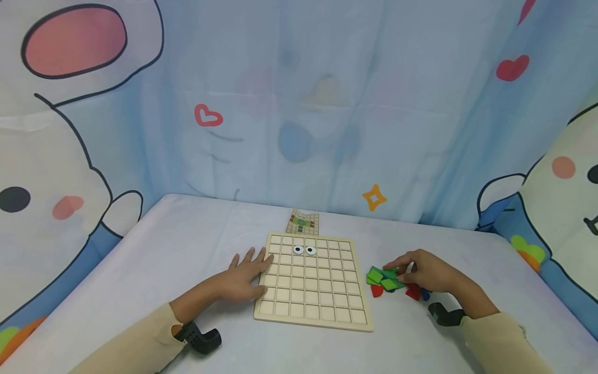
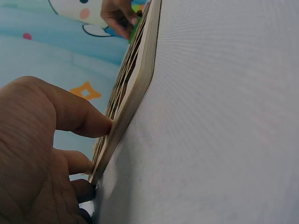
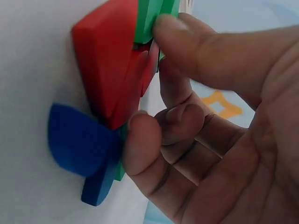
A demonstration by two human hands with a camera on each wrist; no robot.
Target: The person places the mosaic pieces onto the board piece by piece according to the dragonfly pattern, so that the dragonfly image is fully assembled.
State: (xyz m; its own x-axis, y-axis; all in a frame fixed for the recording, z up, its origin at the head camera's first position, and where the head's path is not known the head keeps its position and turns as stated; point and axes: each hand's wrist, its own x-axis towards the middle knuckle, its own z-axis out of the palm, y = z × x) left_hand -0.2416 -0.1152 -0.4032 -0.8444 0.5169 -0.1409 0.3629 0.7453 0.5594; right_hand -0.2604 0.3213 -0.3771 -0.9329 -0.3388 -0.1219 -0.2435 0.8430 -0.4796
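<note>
A square wooden grid board [image 1: 314, 314] lies on the table, with two round eye pieces [image 1: 304, 250] in its upper cells. My left hand [image 1: 243, 280] rests at its left edge, fingers spread; in the left wrist view the thumb [image 2: 88, 119] touches the board's rim [image 2: 133, 95]. My right hand [image 1: 427, 270] is over a small pile of coloured pieces beside the board. Its thumb and index finger pinch a green piece [image 3: 145, 21] on the pile. Red pieces [image 3: 105, 56] and blue pieces [image 3: 77, 140] lie by the other, curled fingers.
A small picture card [image 1: 302, 222] with a coloured figure on a grid lies behind the board. White cloth [image 1: 196, 234] covers the table. A blue cartoon-print curtain [image 1: 327, 130] hangs behind and at the sides. Each wrist wears a black device [image 1: 203, 340].
</note>
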